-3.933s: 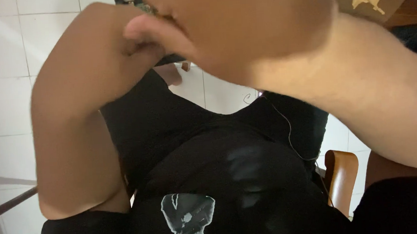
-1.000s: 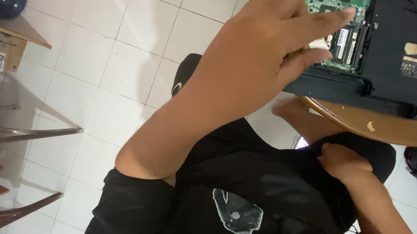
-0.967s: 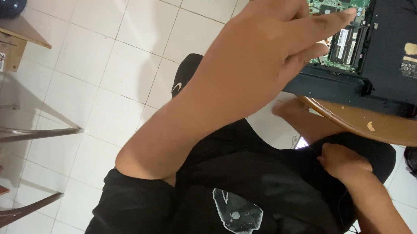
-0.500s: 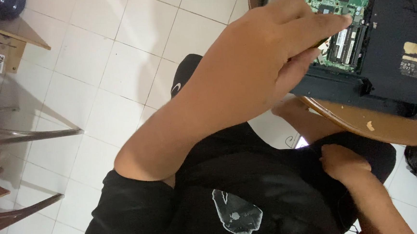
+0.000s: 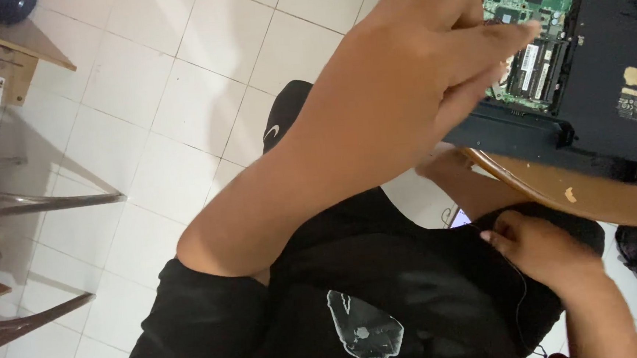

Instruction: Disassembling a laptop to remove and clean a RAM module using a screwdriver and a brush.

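Fingers of the left hand (image 5: 408, 70) are drawn together, the index stretched out long with the thumb tucked beneath it, and their tips hover over the exposed green circuit board (image 5: 525, 0) of an opened black laptop (image 5: 607, 73); whether anything is pinched between them cannot be told. That laptop lies bottom-up at the near edge of a round wooden table (image 5: 592, 195), its dark casing overhanging the rim slightly, with memory modules (image 5: 536, 70) set just beside the board, under the fingertips. Down at the lap, the right hand (image 5: 540, 243) rests curled on black shorts (image 5: 427, 268), its fingers closed loosely around a thin dark cable (image 5: 520, 284) that trails along the fabric. Below the raised forearm, a black shoe (image 5: 285, 115) stands on the white tiled floor (image 5: 151, 101). At the far left, a wooden shelf corner (image 5: 8, 50) and slim metal legs (image 5: 47, 203) are seen.
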